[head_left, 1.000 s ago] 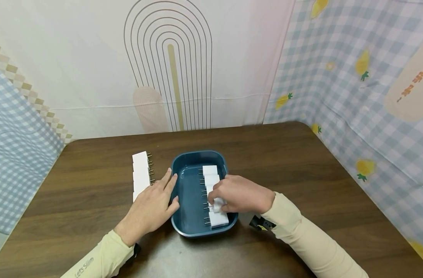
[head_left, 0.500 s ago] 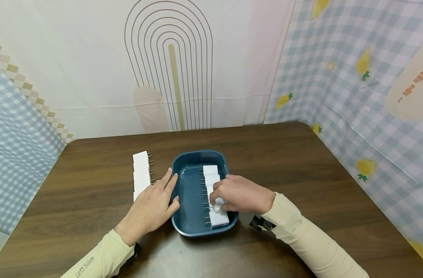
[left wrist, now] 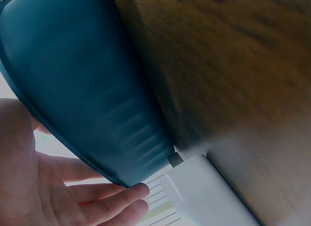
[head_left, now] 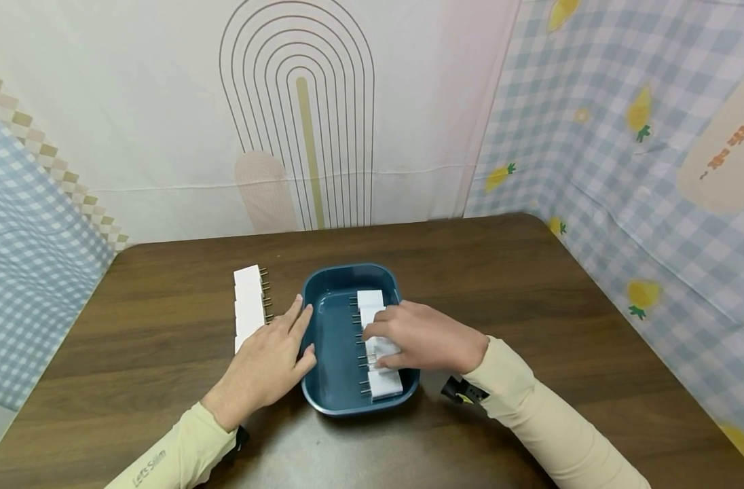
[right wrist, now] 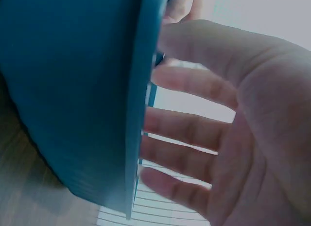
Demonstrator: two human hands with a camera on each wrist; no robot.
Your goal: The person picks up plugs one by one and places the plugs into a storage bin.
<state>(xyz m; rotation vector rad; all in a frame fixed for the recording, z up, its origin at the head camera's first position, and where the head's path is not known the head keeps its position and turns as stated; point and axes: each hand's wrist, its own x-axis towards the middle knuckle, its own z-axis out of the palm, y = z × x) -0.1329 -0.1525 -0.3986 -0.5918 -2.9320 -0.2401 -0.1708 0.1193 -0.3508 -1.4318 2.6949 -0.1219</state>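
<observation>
A dark blue tray stands on the table. Inside it, along the right side, lies a row of white charger plugs with their metal prongs facing left. My right hand reaches over the tray's right rim, its thumb and fingers spread over the middle plugs; the right wrist view has the rim hiding the fingertips. My left hand lies against the tray's left rim with straight fingers. A second row of white charger plugs, prongs facing right, sits left of the tray, partly covered by the left hand.
The brown wooden table extends on both sides of the tray. A white curtain with line patterns hangs behind it, and checked cloth hangs at the right. The left wrist view shows one plug close to the tray's wall.
My right hand's fingers and thumb have spread wider and shifted slightly left over the plugs in the tray. The left hand and the tray have stayed in place.
</observation>
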